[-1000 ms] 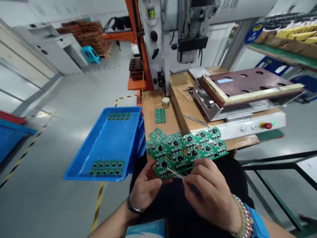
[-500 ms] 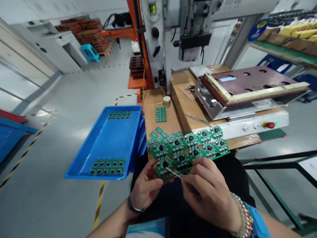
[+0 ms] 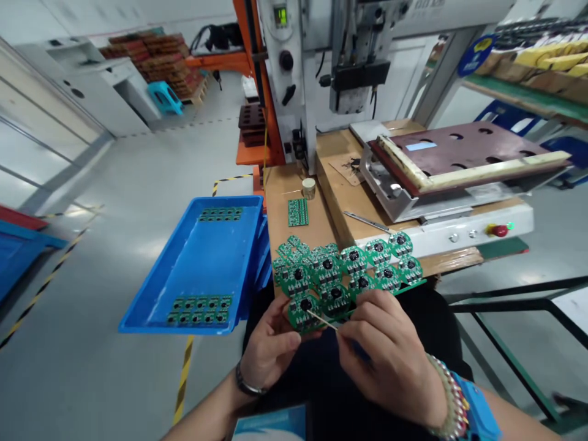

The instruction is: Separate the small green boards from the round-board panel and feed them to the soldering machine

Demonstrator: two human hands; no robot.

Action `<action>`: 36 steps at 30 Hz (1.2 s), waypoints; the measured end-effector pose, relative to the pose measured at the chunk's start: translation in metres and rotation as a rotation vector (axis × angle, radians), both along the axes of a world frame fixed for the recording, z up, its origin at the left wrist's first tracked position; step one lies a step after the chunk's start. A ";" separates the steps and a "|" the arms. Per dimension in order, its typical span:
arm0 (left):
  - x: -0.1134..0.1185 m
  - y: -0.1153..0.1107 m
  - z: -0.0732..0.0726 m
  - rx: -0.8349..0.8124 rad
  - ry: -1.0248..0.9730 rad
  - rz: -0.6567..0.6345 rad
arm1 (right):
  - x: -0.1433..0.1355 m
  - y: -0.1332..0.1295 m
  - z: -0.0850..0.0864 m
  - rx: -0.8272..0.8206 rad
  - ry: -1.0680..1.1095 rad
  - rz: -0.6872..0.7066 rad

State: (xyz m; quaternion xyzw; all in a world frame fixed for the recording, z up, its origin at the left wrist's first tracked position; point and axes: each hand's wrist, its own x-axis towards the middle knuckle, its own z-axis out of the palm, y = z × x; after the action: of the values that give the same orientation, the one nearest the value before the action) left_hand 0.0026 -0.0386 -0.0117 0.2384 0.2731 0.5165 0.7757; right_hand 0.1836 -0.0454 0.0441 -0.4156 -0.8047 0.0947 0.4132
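Observation:
A green circuit board panel [image 3: 327, 266] of round boards in two rows, each with a black blob, slants up to the right above my lap. My left hand [image 3: 274, 344] grips its near left end, thumb in front. My right hand [image 3: 386, 349] pinches a thin pale stick [image 3: 323, 319], whose tip touches or nearly touches the black blob on the nearest left round board. The right hand's knuckles lie against the panel's lower edge. Behind the panel, more green round boards [image 3: 294, 246] rest on the wooden table [image 3: 280, 184].
A blue tray [image 3: 197, 257] at the left holds two board panels. On the table are a small green board [image 3: 298, 212], a round pot [image 3: 309, 188] and a tweezer-like metal tool [image 3: 366, 221]. A machine with a brown fixture plate [image 3: 463, 147] stands ahead right.
The whole view has shifted very slightly. Both hands, the panel and the stick hold nearly the same positions.

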 end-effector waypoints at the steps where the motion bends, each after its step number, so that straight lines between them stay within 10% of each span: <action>1: 0.000 0.000 0.000 0.002 0.000 0.000 | 0.000 0.000 0.000 -0.006 0.004 0.001; 36: -0.001 -0.002 -0.005 -0.017 0.023 0.020 | -0.002 -0.001 0.000 -0.042 0.001 0.002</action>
State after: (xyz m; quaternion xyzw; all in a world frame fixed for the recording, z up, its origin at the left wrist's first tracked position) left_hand 0.0019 -0.0411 -0.0166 0.2350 0.2888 0.5193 0.7692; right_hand 0.1812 -0.0465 0.0444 -0.4234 -0.8026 0.1122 0.4048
